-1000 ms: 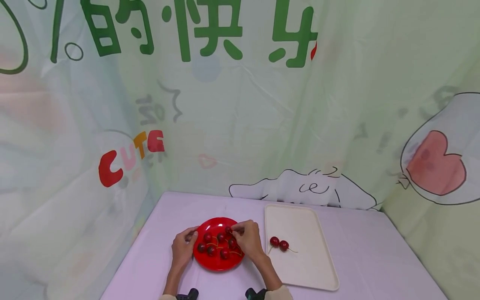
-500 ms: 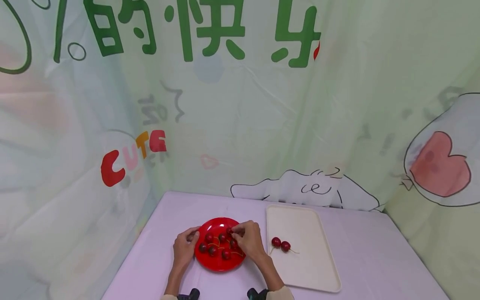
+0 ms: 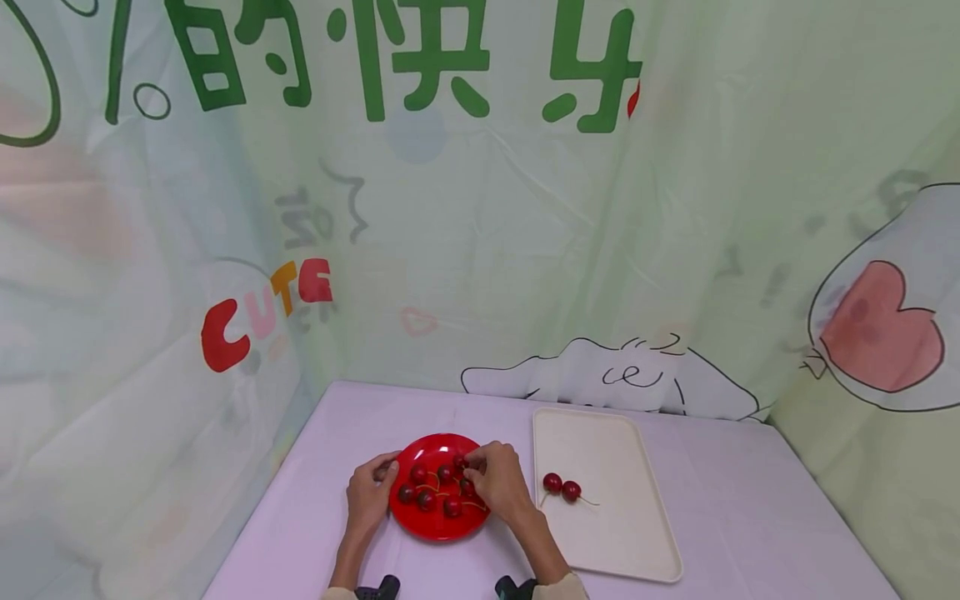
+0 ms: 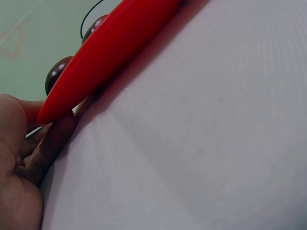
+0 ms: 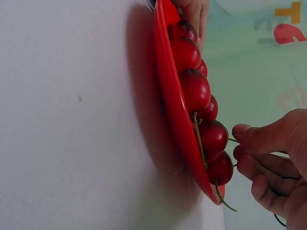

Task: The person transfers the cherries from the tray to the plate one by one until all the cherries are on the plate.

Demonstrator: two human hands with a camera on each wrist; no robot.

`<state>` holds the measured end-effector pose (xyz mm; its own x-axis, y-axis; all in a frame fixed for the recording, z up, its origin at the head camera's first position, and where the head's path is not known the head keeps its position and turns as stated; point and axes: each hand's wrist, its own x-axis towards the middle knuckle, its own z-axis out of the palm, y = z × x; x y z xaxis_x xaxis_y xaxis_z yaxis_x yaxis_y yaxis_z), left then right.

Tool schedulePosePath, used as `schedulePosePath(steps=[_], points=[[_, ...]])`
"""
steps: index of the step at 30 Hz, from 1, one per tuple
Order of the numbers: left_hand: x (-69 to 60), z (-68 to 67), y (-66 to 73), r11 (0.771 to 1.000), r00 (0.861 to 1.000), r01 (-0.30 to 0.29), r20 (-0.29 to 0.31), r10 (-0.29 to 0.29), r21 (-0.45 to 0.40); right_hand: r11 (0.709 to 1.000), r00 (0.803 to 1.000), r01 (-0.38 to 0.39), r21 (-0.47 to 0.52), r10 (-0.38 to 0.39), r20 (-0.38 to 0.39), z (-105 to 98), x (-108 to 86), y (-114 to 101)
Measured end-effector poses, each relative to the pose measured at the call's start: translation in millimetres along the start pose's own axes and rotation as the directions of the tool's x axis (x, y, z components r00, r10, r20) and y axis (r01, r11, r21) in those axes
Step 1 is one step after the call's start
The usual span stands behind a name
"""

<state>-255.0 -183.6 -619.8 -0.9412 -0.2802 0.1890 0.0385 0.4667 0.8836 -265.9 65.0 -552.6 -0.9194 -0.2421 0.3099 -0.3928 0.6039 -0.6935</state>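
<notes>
A round red plate point(image 3: 438, 533) holds several dark red cherries point(image 3: 426, 500) with green stems. My left hand point(image 3: 367, 496) grips the plate's left rim; in the left wrist view the thumb lies above the rim and fingers sit beneath it. Over the plate's right side, my right hand point(image 3: 501, 483) has thumb and fingertips together at a thin cherry stem point(image 5: 233, 140). The right wrist view shows the cherry point(image 5: 213, 139) beside those fingertips, among the others on the plate. Part of the plate's right side is hidden by the right hand in the head view.
To the right of the plate lies a cream rectangular tray point(image 3: 615, 542). Two cherries point(image 3: 561, 487) with stems rest near its left edge. A pale lilac cloth point(image 3: 750, 517) covers the table, and printed curtains point(image 3: 525, 250) hang behind and at both sides.
</notes>
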Motion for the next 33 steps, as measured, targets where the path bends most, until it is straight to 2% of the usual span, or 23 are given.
schedulePosePath(steps=[7,18,27,33], points=[[-0.9,-0.9,2.8,1.0,1.0,0.011,0.006,-0.011,-0.017,0.997,1.0,-0.006,-0.071,0.005,-0.014,-2,-2.2,-3],[-1.2,-0.8,1.1,1.0,1.0,-0.002,0.005,0.002,-0.01,0.999,0.999,-0.018,-0.03,0.017,-0.041,-11,-10.1,-9],[-1.0,0.2,0.0,1.0,1.0,0.011,0.017,-0.011,-0.007,0.996,0.987,-0.088,-0.02,0.084,-0.135,-30,-17.5,-8],[-0.9,0.8,-1.2,1.0,1.0,-0.013,0.003,0.013,0.004,0.997,0.975,-0.07,-0.015,0.066,-0.211,-44,-24.4,-2]])
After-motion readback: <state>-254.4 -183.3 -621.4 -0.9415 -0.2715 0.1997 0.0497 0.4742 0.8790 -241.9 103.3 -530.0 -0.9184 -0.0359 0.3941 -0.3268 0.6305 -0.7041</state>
